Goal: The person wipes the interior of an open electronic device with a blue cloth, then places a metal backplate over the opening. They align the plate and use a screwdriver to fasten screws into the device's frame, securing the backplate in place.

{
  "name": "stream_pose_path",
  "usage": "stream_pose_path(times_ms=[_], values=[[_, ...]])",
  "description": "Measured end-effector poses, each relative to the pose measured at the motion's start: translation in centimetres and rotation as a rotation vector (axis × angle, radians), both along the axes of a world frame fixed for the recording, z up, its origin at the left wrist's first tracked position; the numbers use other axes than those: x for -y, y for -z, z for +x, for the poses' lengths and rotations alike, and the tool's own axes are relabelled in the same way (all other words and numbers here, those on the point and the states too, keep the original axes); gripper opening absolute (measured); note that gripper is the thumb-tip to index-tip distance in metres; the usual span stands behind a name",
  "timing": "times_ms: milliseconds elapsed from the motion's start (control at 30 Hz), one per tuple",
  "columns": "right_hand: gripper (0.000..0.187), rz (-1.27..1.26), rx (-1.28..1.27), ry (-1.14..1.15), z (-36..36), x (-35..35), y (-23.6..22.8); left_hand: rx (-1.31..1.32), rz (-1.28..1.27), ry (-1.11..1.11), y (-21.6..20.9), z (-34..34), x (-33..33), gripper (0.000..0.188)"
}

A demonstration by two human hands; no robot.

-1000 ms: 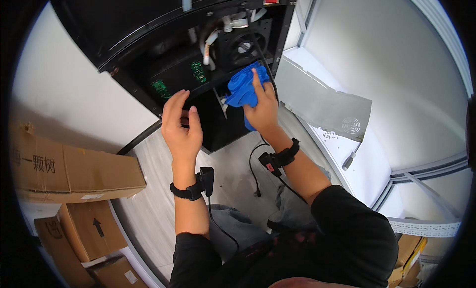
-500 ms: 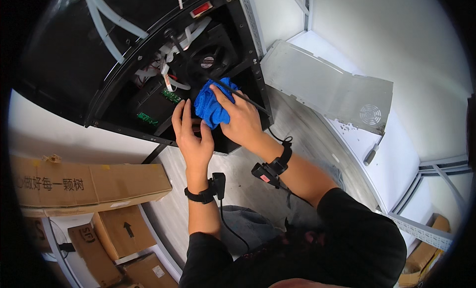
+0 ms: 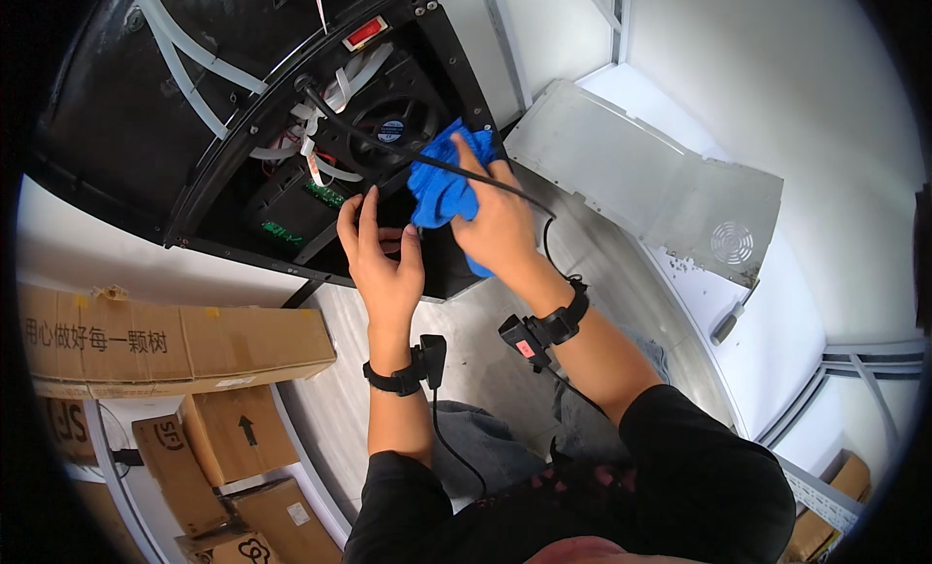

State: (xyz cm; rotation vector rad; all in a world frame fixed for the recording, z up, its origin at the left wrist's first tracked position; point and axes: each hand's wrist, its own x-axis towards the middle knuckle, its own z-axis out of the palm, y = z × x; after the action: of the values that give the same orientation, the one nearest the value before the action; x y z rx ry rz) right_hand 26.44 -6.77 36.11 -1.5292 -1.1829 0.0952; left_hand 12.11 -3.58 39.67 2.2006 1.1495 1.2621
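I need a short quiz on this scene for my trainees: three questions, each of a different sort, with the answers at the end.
1. Short answer: What does the right hand hold?

2. True or false: The screwdriver lies near the end of the grey panel that has the round vent.

3. Fill in the blank: Inside the black cabinet, near several pale cable ends, a round cooling ____ can be seen.

Key:
1. A blue cloth.
2. True.
3. Fan.
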Motion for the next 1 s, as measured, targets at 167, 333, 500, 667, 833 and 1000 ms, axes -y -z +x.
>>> stream_pose_path(times_ms=[167,333,500,667,833,1000], values=[[0.082,0.028,0.051,-0.069,0.1,0.1,0.2,0.002,0.027,-0.005,0.3,0.7,-0.3,0.058],[0.083,-0.034,0.080,-0.008,0.9,0.7,0.2,-0.002,-0.002,0.000,0.3,1.2,0.0,0.060],[0.084,-0.080,0.061,-0.019,0.4,1.6,0.9,-0.005,0.002,0.024,0.6,1.5,-0.2,0.061],[0.087,-0.129,-0.022,0.124,1.8,1.8,2.5,-0.025,0.037,0.018,1.3,2.0,-0.5,0.063],[0.087,-0.194,0.091,0.132,1.7,1.5,4.5,-0.035,0.081,-0.010,1.7,2.3,-0.8,0.062],[0.084,-0.129,0.056,0.146,1.4,0.6,4.5,-0.009,0.081,-0.015,1.9,2.4,-1.2,0.061]])
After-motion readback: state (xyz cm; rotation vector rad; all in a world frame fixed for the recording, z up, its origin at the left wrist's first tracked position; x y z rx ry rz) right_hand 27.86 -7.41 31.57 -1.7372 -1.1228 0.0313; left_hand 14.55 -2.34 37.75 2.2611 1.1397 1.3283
